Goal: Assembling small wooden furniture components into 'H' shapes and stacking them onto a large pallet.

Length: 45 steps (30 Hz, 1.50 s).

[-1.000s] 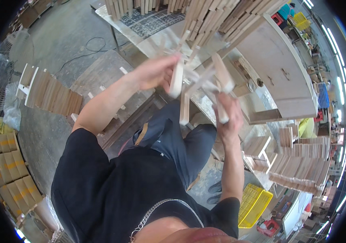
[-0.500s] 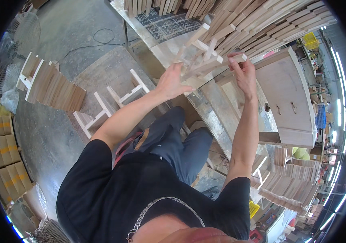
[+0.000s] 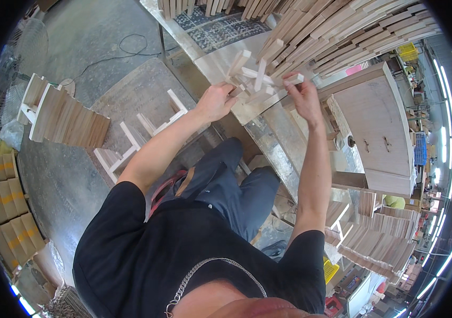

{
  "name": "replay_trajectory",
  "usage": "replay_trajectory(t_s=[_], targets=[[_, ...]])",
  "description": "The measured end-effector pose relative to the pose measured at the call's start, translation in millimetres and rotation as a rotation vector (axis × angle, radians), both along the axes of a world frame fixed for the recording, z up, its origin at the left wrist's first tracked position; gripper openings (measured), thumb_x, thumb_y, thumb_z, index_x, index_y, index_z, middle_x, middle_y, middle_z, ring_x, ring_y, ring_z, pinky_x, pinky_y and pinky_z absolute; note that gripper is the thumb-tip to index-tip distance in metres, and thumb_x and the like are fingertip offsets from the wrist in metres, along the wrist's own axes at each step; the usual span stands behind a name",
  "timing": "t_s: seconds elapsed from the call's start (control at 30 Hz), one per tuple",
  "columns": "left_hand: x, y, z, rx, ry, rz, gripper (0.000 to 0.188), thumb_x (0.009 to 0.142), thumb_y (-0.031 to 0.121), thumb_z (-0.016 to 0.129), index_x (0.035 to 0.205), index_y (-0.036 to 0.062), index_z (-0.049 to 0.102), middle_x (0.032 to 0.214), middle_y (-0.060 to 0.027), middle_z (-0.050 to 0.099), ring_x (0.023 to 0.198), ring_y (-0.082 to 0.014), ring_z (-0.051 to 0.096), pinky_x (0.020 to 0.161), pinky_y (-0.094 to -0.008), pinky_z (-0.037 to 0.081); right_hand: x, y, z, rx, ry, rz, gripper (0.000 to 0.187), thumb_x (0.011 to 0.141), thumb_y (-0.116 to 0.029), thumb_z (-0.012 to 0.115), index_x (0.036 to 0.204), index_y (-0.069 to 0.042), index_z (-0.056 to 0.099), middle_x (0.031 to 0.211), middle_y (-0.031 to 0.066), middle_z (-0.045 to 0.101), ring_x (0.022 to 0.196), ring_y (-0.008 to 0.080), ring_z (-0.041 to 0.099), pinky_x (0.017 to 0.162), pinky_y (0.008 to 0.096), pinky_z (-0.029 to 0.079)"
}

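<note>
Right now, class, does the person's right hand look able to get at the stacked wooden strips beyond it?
Probably yes: the right hand is close to the stacked wooden strips, with no barrier visible between. It appears to hold a pale wooden piece, which it might need to release first.

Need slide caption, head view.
Left hand and right hand at a wooden frame over the workbench, stacked wood strips beyond.

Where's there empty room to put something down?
The floor between the boxes and the slat stack looks bare. So does the far part of the board, between slats and bench. Around the left hand and right hand, the frame and planks crowd it.
</note>
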State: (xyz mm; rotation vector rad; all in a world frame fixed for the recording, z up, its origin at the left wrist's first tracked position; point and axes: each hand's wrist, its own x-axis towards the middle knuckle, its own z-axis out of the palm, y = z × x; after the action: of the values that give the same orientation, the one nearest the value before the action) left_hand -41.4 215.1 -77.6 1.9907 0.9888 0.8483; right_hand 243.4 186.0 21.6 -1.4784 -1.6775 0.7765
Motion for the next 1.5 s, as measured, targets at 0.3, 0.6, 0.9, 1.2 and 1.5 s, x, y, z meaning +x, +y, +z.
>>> replay_trajectory(t_s=[0.3, 0.6, 0.9, 1.2, 1.5], targets=[[8, -24, 15, 0.145, 0.097, 0.152, 0.060, 0.085, 0.028, 0.076, 0.126, -0.0102, 0.054, 0.115, -0.0319, 0.063, 0.105, -0.0480, 0.066, 0.090, -0.0486, 0.056, -20, -17, -48, -0.142, -0.061, -0.223, 0.061, 0.095, -0.045, 0.072, 0.127, 0.006, 0.061, 0.104, 0.0219, 0.072, 0.098, 0.0292, 0.070, 0.087, 0.0379, 0.055], [34, -25, -5, 0.237, 0.157, 0.306, 0.044, 0.088, 0.029, 0.074, 0.104, -0.0087, 0.057, 0.098, -0.0282, 0.065, 0.087, -0.0460, 0.069, 0.077, -0.0515, 0.057, -64, -15, -98, 0.002, -0.227, -0.417, 0.053, 0.086, -0.026, 0.078, 0.120, 0.007, 0.054, 0.101, 0.0261, 0.073, 0.093, 0.0454, 0.070, 0.083, 0.0493, 0.056], [10, -9, 4, 0.085, 0.193, 0.056, 0.042, 0.087, 0.016, 0.070, 0.117, -0.0106, 0.058, 0.110, -0.0293, 0.068, 0.095, -0.0443, 0.070, 0.083, -0.0482, 0.057, -69, -24, -92, 0.019, -0.090, -0.425, 0.050, 0.085, -0.021, 0.074, 0.122, 0.008, 0.054, 0.105, 0.0289, 0.071, 0.100, 0.0456, 0.069, 0.087, 0.0496, 0.054], [-34, 54, 6, -0.231, -0.069, -0.067, 0.056, 0.088, -0.004, 0.059, 0.143, -0.0044, 0.051, 0.138, -0.0158, 0.063, 0.127, -0.0254, 0.062, 0.105, -0.0365, 0.050, -30, 6, -110, 0.000, 0.069, -0.316, 0.050, 0.083, -0.014, 0.068, 0.128, 0.004, 0.055, 0.103, 0.0260, 0.073, 0.099, 0.0406, 0.071, 0.088, 0.0460, 0.054], [-13, 94, 17, -0.188, -0.069, -0.145, 0.086, 0.077, -0.001, 0.070, 0.156, 0.0004, 0.036, 0.149, -0.0164, 0.054, 0.137, -0.0228, 0.054, 0.109, -0.0369, 0.048, -66, -39, -92, 0.034, -0.122, -0.528, 0.067, 0.084, -0.016, 0.071, 0.140, 0.010, 0.047, 0.126, 0.0288, 0.060, 0.111, 0.0414, 0.065, 0.096, 0.0458, 0.053]])
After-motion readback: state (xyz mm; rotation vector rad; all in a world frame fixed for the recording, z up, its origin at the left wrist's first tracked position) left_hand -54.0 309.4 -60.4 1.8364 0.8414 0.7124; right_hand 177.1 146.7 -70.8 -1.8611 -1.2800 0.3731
